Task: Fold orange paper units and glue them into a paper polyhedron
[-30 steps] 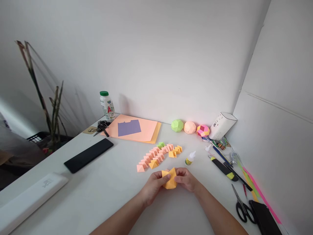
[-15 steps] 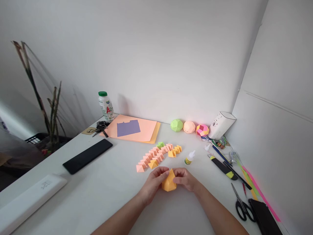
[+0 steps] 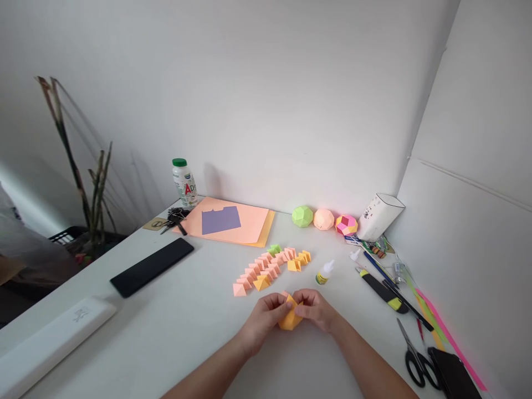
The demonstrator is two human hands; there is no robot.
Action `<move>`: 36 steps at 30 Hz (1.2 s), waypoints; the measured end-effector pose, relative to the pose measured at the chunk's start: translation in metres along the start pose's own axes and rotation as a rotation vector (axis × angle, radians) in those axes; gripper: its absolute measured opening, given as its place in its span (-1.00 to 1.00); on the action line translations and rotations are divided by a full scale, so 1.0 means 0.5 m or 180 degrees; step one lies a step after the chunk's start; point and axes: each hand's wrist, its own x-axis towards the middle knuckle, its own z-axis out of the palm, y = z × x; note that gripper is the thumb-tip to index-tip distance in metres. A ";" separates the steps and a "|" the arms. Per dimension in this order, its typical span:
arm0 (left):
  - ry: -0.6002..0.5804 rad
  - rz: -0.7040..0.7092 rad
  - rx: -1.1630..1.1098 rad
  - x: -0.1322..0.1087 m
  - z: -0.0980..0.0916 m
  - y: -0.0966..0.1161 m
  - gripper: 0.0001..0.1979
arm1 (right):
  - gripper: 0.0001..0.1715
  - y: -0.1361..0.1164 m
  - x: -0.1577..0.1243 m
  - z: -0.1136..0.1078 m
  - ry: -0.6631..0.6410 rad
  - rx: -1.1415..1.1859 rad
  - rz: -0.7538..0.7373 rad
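Orange paper (image 3: 290, 321) turned since earlier frame | left hand (image 3: 264, 316), right hand (image 3: 320, 311): fingers curled, pinching its opposite sides | likely to steady the folds

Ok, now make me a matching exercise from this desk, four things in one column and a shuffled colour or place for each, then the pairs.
1. Folded paper piece
2. Scissors
3. Leftmost faceted ball
4. Rightmost faceted ball

A. Green
B. Held by the left hand and right hand
C. Multicoloured
D. Black-handled

Pairs: 1-B, 2-D, 3-A, 4-C
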 end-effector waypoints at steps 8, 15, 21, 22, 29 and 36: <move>0.0043 0.0022 0.0006 0.003 0.002 0.002 -0.64 | -0.68 -0.005 0.003 0.008 0.0050 -0.0196 -0.0006; -0.0052 0.0003 -0.0169 -0.002 -0.002 0.009 -0.66 | -0.66 -0.053 -0.015 0.008 -0.0075 -0.1159 0.0274; -0.0206 0.0130 -0.0326 -0.004 0.004 0.014 -0.70 | -0.61 -0.151 -0.080 -0.033 0.0741 -0.3127 0.0405; -0.0235 0.0135 -0.0321 -0.005 0.004 0.014 -0.70 | -0.57 -0.160 -0.087 -0.043 0.1074 -0.3503 0.0555; -0.0391 0.0181 -0.0213 -0.007 0.003 0.008 -0.70 | -0.37 -0.138 -0.068 -0.106 0.2068 -0.3764 0.0581; -0.0455 0.0179 -0.0292 -0.008 0.006 0.006 -0.67 | -0.61 -0.069 -0.015 -0.137 0.1849 -0.2876 0.0123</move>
